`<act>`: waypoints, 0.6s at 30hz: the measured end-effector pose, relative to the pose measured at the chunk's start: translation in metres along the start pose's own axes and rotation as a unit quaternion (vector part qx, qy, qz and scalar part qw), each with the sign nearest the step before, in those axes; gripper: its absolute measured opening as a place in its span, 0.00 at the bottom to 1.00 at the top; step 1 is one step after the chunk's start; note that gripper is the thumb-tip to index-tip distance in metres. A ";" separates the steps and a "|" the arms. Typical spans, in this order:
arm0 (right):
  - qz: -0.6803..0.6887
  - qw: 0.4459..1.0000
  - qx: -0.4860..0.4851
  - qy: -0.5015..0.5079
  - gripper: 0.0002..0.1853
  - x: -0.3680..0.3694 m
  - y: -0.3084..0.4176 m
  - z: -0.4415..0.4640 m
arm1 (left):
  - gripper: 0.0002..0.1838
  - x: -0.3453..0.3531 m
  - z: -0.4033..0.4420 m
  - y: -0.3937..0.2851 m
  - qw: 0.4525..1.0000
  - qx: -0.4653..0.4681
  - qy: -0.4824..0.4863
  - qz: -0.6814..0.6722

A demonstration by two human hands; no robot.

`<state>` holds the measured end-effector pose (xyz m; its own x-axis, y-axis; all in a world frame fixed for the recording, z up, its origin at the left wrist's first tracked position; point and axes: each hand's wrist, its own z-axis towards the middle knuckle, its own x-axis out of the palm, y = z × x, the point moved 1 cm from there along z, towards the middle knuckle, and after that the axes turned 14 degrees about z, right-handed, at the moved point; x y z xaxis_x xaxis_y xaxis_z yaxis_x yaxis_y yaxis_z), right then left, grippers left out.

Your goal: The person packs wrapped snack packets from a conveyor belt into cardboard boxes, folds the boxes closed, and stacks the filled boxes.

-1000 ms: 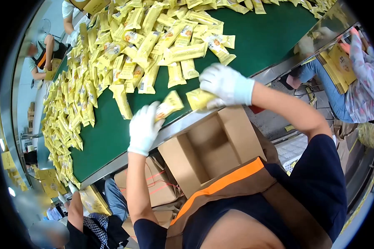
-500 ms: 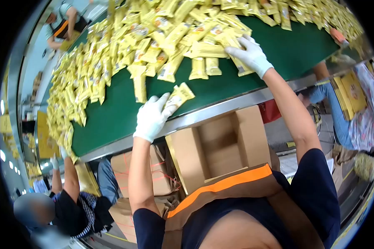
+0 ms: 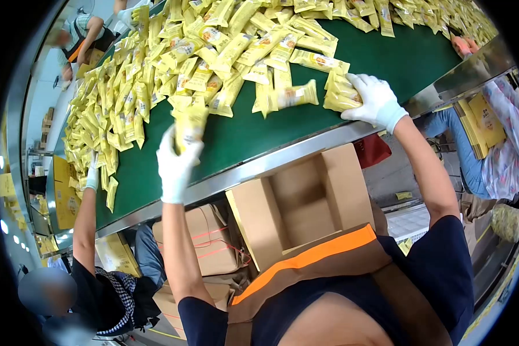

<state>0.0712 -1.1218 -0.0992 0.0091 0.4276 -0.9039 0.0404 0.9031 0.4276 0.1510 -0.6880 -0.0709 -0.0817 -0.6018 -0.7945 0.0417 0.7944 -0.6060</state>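
Note:
Small yellow snack packets (image 3: pixel 230 52) lie heaped across the green conveyor belt (image 3: pixel 242 135). My left hand (image 3: pixel 176 167), in a white glove, is closed around the lower end of yellow packets (image 3: pixel 190 124) near the belt's front edge; motion blurs them, and their number is unclear. Farther right, my gloved right hand (image 3: pixel 375 101) has its fingers wrapped round a small bunch of packets (image 3: pixel 340 93) on the belt. Between my hands, a single packet (image 3: pixel 294 96) lies crosswise at the edge of the heap, slightly blurred.
An open cardboard box (image 3: pixel 303 202) stands before me, below the metal belt rim (image 3: pixel 259 166). Strapped cartons (image 3: pixel 205 236) sit left of it. A co-worker's gloved hand (image 3: pixel 92 173) reaches into packets at left; another person's hand (image 3: pixel 464 45) is at far right.
My left hand has moved left and now holds packets upright. My right hand has drawn right and slightly down, gathering a bunch off the heap. The co-worker at left reaches farther onto the belt.

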 end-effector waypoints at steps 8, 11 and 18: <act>0.190 0.967 -0.035 0.167 0.45 -0.047 0.027 0.011 | 0.40 0.018 0.031 0.024 0.990 0.113 0.083 0.027; 0.287 0.919 -0.118 0.244 0.45 -0.047 0.077 0.029 | 0.38 0.011 0.006 0.004 0.919 0.271 0.102 0.268; 0.014 0.901 -0.295 0.318 0.41 0.018 0.100 0.055 | 0.51 0.030 -0.019 -0.001 0.942 0.226 -0.017 0.247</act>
<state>0.1303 -1.0256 -0.0731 -0.5809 0.2176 -0.7843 -0.4909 0.6749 0.5508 0.1299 -0.7050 -0.0932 0.0907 -0.1773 -0.9800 0.4868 0.8664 -0.1116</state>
